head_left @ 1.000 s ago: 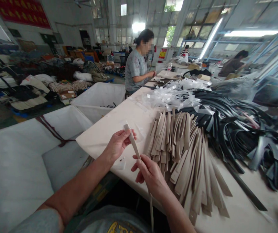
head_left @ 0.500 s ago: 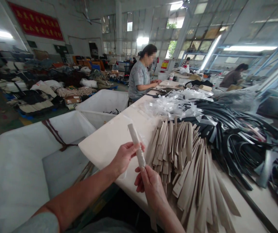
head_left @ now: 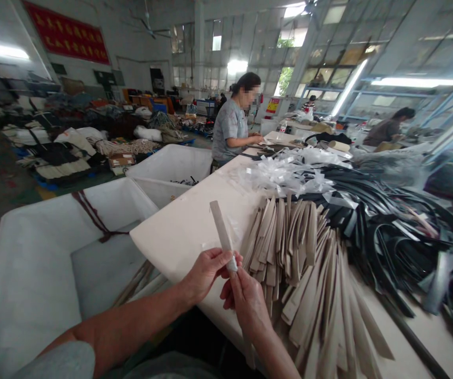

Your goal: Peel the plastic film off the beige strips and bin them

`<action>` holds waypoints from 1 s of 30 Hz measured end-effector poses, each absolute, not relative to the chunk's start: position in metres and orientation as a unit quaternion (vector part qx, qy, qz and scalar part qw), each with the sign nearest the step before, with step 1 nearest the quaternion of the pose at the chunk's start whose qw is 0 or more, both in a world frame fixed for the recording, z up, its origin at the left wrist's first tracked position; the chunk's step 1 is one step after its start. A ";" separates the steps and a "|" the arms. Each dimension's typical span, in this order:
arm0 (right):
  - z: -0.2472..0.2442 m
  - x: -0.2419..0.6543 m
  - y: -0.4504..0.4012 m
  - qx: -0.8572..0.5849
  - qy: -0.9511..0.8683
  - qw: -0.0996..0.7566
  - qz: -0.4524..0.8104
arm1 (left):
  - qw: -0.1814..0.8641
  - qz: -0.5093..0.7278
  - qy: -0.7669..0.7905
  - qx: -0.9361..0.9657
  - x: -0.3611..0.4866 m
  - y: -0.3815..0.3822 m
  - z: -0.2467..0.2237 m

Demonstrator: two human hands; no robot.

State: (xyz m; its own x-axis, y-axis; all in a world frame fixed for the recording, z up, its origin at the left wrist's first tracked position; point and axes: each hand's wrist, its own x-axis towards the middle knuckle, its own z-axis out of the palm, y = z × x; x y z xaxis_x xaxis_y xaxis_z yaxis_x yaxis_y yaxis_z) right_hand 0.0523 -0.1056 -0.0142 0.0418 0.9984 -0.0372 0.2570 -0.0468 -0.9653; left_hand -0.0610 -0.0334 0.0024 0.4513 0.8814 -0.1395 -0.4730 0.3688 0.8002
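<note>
Cream tabletop point(head_left: 179, 237) at the near edge, with a long beige strip point(head_left: 219, 229) tilted upright over it, upper end raised clear and lower end hanging below the grip. Around the strip, left hand point(head_left: 206, 273) closed, fingers curled, and right hand point(head_left: 246, 302) closed just beside it, both gripping the strip near its middle. At the pinch, a small white bit, too small to tell what. Just behind the strip, thin clear film point(head_left: 230, 231) on the tabletop. Just right of the hands, a fanned heap of beige strips point(head_left: 285, 263), the nearest almost touching right hand's knuckles. Beyond the heap, a tangled mass of black strips point(head_left: 388, 247) and, toward the far end of the table, a drift of clear plastic scraps point(head_left: 285, 176). Left of the table, a large white bin point(head_left: 32, 273) with dark red cord point(head_left: 92, 216) tied over its rim, then a second white bin point(head_left: 171, 166) with dark bits inside. Farther along the table, a co-worker point(head_left: 229, 126) in a grey T-shirt, both forearms reaching onto the tabletop. Off to the far right, another person point(head_left: 388, 129) bent over a bench. Far left, heaped bundles point(head_left: 56, 152) on the floor, and high on the back wall, a red banner point(head_left: 66, 39) near tall factory windows point(head_left: 321, 63).
</note>
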 end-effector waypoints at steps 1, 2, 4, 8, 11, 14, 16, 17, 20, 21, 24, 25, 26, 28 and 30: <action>-0.014 0.052 -0.106 -0.576 -0.543 0.428 0.436 | 0.767 0.454 0.283 0.355 -0.063 -0.031 0.006; -0.015 0.051 -0.107 -0.572 -0.545 0.426 0.441 | 0.756 0.481 0.274 0.350 -0.066 -0.025 0.012; -0.018 0.050 -0.108 -0.569 -0.551 0.419 0.445 | 0.732 0.543 0.263 0.317 -0.070 -0.011 0.026; -0.021 0.044 -0.104 -0.572 -0.559 0.418 0.431 | 0.731 0.557 0.288 0.269 -0.066 -0.008 0.031; -0.018 0.039 -0.100 -0.572 -0.560 0.424 0.423 | 0.741 0.530 0.306 0.276 -0.058 -0.030 0.013; -0.013 0.034 -0.097 -0.565 -0.567 0.424 0.424 | 0.737 0.512 0.325 0.298 -0.057 -0.048 0.000; -0.009 0.032 -0.097 -0.561 -0.572 0.424 0.422 | 0.737 0.495 0.331 0.321 -0.059 -0.054 -0.001; -0.007 0.030 -0.096 -0.560 -0.575 0.423 0.422 | 0.737 0.487 0.333 0.331 -0.060 -0.055 -0.001; -0.001 0.026 -0.092 -0.559 -0.578 0.418 0.423 | 0.737 0.486 0.328 0.337 -0.062 -0.058 0.002; 0.002 0.024 -0.091 -0.557 -0.581 0.415 0.424 | 0.739 0.486 0.322 0.338 -0.064 -0.058 0.004; 0.013 0.024 -0.089 -0.531 -0.592 0.414 0.443 | 0.725 0.513 0.289 0.356 -0.082 -0.050 0.017; 0.017 0.027 -0.090 -0.524 -0.592 0.421 0.445 | 0.698 0.548 0.281 0.366 -0.097 -0.042 0.025; 0.021 0.033 -0.093 -0.521 -0.585 0.437 0.442 | 0.654 0.595 0.279 0.376 -0.116 -0.032 0.034; 0.025 0.053 -0.100 -0.547 -0.556 0.485 0.397 | 0.516 0.698 0.308 0.389 -0.168 -0.005 0.053; 0.021 0.085 -0.111 -0.596 -0.512 0.526 0.324 | 0.373 0.740 0.386 0.406 -0.231 0.023 0.067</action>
State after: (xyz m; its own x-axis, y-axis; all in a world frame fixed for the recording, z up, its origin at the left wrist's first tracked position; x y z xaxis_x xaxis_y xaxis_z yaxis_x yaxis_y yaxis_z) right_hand 0.0852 -0.1112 0.0209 0.2650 0.9522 0.1521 0.2691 0.0785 -0.9599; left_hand -0.2311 0.0228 0.0671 -0.3919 0.8650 0.3134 -0.2378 -0.4244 0.8737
